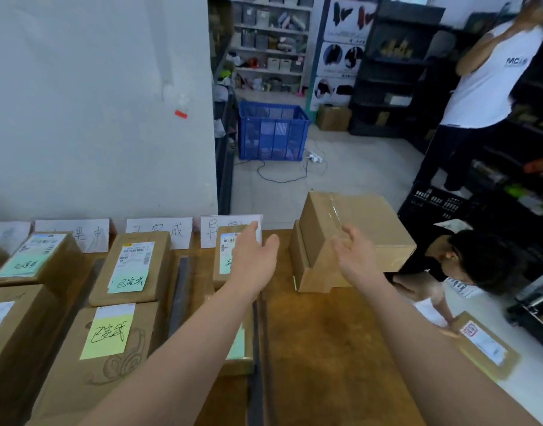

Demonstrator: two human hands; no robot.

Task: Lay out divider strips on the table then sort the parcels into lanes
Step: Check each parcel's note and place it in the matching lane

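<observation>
Cardboard parcels lie in lanes on the wooden table [322,342]. Dark divider strips [179,290] run between the lanes, another strip [257,379] further right. One parcel with a green note [130,267] sits behind a parcel with a yellow note [107,342]. A stack of two plain boxes [356,238] stands at the table's far right. My left hand [253,256] hovers open over a labelled parcel [225,256]. My right hand [354,250] is open, fingers spread, just in front of the stack, holding nothing.
White paper lane signs [159,232] stand along the table's back edge. A person crouches right of the table [467,259] over a parcel on the floor [485,342]. Another person stands by black shelves [485,78]. A blue crate [271,132] sits on the floor behind.
</observation>
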